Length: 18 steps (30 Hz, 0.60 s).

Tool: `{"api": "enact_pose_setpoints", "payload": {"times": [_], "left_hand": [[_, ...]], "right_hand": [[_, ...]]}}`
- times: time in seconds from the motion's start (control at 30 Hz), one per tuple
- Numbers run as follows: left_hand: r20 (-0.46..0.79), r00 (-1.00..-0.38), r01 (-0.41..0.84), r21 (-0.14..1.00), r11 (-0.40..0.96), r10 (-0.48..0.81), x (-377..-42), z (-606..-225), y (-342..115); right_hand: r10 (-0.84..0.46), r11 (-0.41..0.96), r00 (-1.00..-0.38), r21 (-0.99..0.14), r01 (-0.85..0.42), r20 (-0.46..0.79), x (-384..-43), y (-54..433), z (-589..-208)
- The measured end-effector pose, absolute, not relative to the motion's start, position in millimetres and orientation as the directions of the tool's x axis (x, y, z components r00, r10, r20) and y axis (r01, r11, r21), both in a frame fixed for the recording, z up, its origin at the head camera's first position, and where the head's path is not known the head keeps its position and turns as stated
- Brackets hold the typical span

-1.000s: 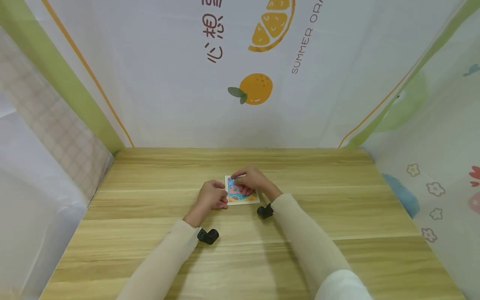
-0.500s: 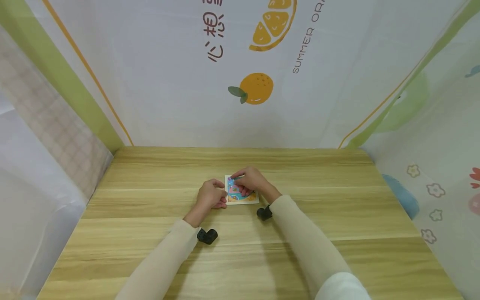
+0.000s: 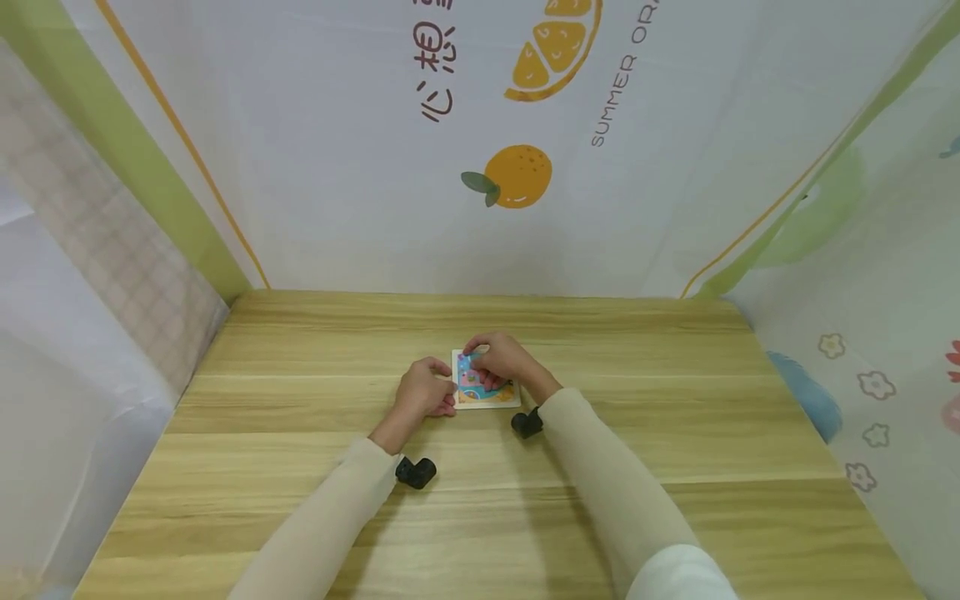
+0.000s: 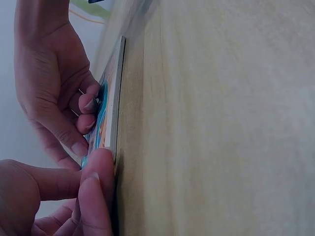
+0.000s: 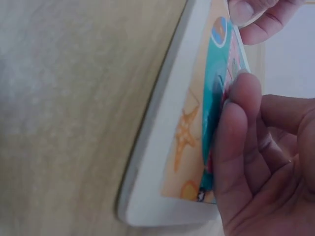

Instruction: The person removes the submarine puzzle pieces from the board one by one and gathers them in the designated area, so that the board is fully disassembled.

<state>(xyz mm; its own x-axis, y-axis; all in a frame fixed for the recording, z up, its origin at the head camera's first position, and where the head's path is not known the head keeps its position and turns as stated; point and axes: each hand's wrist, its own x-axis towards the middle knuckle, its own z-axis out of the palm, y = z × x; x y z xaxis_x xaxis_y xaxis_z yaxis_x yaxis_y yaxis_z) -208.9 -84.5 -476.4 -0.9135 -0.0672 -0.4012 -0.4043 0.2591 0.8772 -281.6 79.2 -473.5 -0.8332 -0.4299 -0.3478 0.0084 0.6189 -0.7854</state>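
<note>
A small flat picture board with a pale border lies on the table. Its bright print shows an orange starfish beside a teal band in the right wrist view. At its left edge my left hand grips the border between thumb and fingers. Over the upper part of the print is my right hand, its index finger reaching to the upper left corner and the other fingers bent close over the picture. That hand covers much of the print, and I cannot tell whether it pinches something there.
The wood-grain table extends around the board. A black wrist mount sits by the left sleeve, another black mount by the right. White cloth printed with an orange hangs behind the table, and more cloth hangs at both sides.
Both hands and the board stay in nearly the same place. The head view has shifted slightly.
</note>
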Motion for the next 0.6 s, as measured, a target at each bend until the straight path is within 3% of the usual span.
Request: {"api": "enact_pose_setpoints", "payload": {"times": [0.6], "left_hand": [[-0.4,-0.915,-0.399,0.872,0.283,-0.056,-207.5,-473.1,-85.0]], "right_hand": [[-0.425,0.567,-0.849,-0.823,0.021,-0.315,-279.6,81.2,-477.1]]}}
